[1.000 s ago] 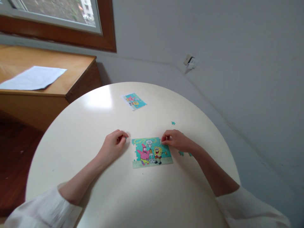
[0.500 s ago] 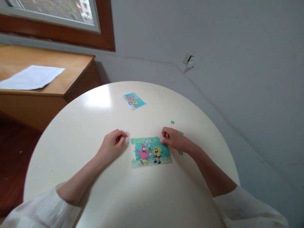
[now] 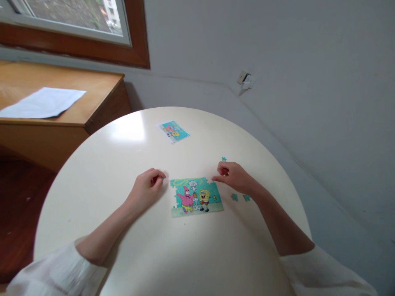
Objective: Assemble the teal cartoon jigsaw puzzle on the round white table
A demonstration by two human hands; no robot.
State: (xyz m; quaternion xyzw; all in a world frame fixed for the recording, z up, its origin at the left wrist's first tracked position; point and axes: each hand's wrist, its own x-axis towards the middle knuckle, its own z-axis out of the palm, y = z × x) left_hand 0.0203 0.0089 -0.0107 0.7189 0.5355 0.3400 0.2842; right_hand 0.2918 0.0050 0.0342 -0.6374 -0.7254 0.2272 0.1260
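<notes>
A nearly whole cartoon jigsaw puzzle lies on the round cream table. My left hand rests curled just left of it, pinching a small teal puzzle piece at the fingertips. My right hand sits at the puzzle's upper right corner, index finger pointing at the edge and the other fingers curled in; whether it holds anything I cannot make out. Two loose teal pieces lie beside my right wrist. One more loose piece lies farther back.
A small reference picture card lies at the table's far side. A wooden desk with a white sheet of paper stands at the left under a window. Grey walls meet in a corner behind the table.
My right hand has drawn back to the right off the puzzle's top corner, uncovering the two loose pieces by my wrist. My left hand has stayed put.
</notes>
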